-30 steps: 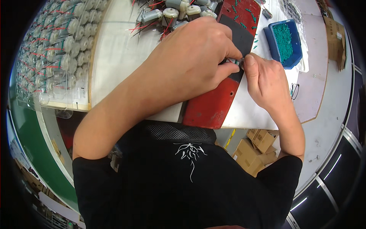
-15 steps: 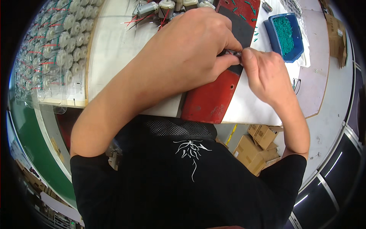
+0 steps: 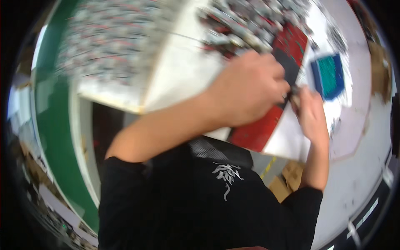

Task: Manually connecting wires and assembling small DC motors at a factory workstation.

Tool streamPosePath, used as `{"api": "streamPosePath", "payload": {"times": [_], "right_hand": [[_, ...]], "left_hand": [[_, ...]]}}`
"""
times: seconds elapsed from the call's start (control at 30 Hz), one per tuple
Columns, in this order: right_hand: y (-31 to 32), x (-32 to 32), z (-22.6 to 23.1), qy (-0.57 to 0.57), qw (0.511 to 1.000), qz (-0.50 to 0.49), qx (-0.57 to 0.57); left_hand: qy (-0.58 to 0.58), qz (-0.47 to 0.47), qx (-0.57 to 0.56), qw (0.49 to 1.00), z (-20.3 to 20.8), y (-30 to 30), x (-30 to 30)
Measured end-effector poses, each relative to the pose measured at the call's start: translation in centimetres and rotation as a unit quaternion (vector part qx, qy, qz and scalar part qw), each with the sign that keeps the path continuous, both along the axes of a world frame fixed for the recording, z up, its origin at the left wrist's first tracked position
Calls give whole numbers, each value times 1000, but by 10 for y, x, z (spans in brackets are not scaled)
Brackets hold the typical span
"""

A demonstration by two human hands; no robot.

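A small dark part (image 3: 293, 94), too blurred to identify, sits pinched between the two hands just above the red and black mat (image 3: 254, 133), toward the right side of the table (image 3: 179, 79). The left hand (image 3: 246, 89) curls over it from the left with knuckles up, its fingertips closed together at the part; whether they truly clamp it or only steady it I cannot tell, since the back of the hand hides the grip. The right hand (image 3: 310, 114) meets it from the right, thumb and forefinger drawn together on the same spot, though the blur leaves the exact hold unclear as well.

To do this fine fitting well, I judge that both wrists should rest on the mat so the fingertips alone move, and the part should stay low over the mat so that anything dropped lands there.

Outward from the hands, a heap of small grey cylinders with red wires (image 3: 250, 25) lies on the far side of the mat. Just right of the hands stands a blue tray of green pieces (image 3: 329, 75). Far to the left, a wide board of grey cylinders set in rows (image 3: 112, 46) covers that part of the table. Near the person, below the table edge, brown cardboard boxes (image 3: 289, 179) sit on the floor
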State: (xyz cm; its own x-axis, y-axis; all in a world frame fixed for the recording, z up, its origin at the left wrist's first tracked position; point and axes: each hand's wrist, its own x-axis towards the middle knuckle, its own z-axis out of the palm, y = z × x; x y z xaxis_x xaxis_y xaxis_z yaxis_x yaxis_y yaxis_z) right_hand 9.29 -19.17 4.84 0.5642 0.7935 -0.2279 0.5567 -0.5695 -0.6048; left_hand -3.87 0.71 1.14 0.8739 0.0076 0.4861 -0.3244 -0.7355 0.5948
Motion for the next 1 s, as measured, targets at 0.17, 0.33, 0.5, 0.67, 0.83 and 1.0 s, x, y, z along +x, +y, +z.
{"api": "streamPosePath", "payload": {"times": [0.17,0.33,0.5,0.67,0.83,1.0], "right_hand": [[-20,-15,-3,223,959,-149,87],[-25,-5,-11,193,969,-118,104],[-29,3,-31,123,988,-30,94],[-21,-4,-22,113,989,-49,82],[-20,-8,-17,103,991,-36,72],[-24,-7,-23,78,990,-5,117]], "left_hand": [[-35,63,17,997,52,5,-61],[-7,258,75,963,117,108,-143],[104,360,153,914,102,211,-179],[105,311,148,933,86,226,-164],[96,319,169,928,84,231,-170],[79,306,191,929,80,234,-163]]}}
